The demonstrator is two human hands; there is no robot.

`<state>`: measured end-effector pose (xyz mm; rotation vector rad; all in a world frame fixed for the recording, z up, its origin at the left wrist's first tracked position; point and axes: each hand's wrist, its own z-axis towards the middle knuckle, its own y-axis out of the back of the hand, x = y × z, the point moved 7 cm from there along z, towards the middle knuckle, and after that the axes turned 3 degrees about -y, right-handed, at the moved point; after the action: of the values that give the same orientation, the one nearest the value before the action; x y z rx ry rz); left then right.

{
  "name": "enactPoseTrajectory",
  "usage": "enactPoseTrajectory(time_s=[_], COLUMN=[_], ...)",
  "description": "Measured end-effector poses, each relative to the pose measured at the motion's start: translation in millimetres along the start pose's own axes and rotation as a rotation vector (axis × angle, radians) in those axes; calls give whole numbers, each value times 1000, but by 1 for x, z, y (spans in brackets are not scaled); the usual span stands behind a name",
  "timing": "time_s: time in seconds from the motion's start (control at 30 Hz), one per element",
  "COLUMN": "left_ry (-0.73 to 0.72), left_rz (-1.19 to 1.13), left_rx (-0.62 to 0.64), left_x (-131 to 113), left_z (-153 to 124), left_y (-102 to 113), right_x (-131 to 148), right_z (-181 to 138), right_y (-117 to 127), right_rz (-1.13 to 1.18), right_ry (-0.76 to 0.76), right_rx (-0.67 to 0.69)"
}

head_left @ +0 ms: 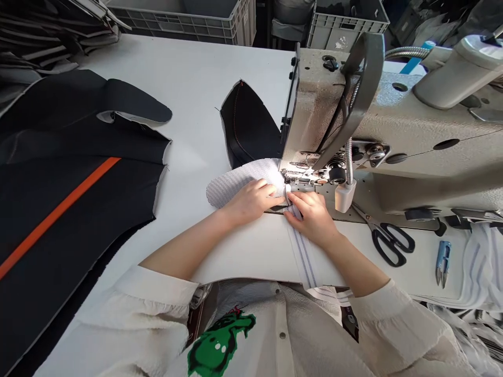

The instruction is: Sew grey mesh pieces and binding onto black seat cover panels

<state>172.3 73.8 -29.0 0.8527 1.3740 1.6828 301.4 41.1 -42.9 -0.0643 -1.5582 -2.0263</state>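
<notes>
My left hand (253, 200) has its fingers bent on a fabric piece (231, 183), whose pale, fine-dotted underside is turned up. The thumb points toward the sewing machine's needle area. My right hand (314, 214) is closed on a white tape (304, 256) with blue lines, just in front of the presser foot (288, 178). That tape runs down over the table's front edge. Behind the pale piece, a black panel (251, 125) with an orange seam reaches up to the machine; whether the two are joined I cannot tell.
The sewing machine (334, 104) takes up the right side. Black scissors (391, 243) and blue thread snips (443, 262) lie right of my right hand. A large black fabric piece (78, 183) with an orange stripe covers the left. Grey crates (243, 26) stand beyond the table.
</notes>
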Motion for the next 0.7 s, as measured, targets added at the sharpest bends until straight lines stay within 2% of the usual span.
enactPoseTrajectory(time_s=[0.17,0.37,0.5,0.6,0.63,0.7], left_ry=[-5,41,71,70,28,-149], left_rz=[-38,-40,-40,-125,-219,-504], left_rx=[-53,-113,-106,-62,-54,-42], left_x=[12,32,32,10,-4,-44], left_z=[3,12,16,14,12,3], left_y=[0,-7,-6,23,40,79], right_x=[4,1,1,2,2,2], right_z=[5,14,14,14,13,13], right_y=[-2,-1,0,0,0,0], right_rz=[-120,-157,-179,-185,-190,-203], right_ry=[24,14,28,30,29,23], right_rx=[34,0,-26,-28,-29,-24])
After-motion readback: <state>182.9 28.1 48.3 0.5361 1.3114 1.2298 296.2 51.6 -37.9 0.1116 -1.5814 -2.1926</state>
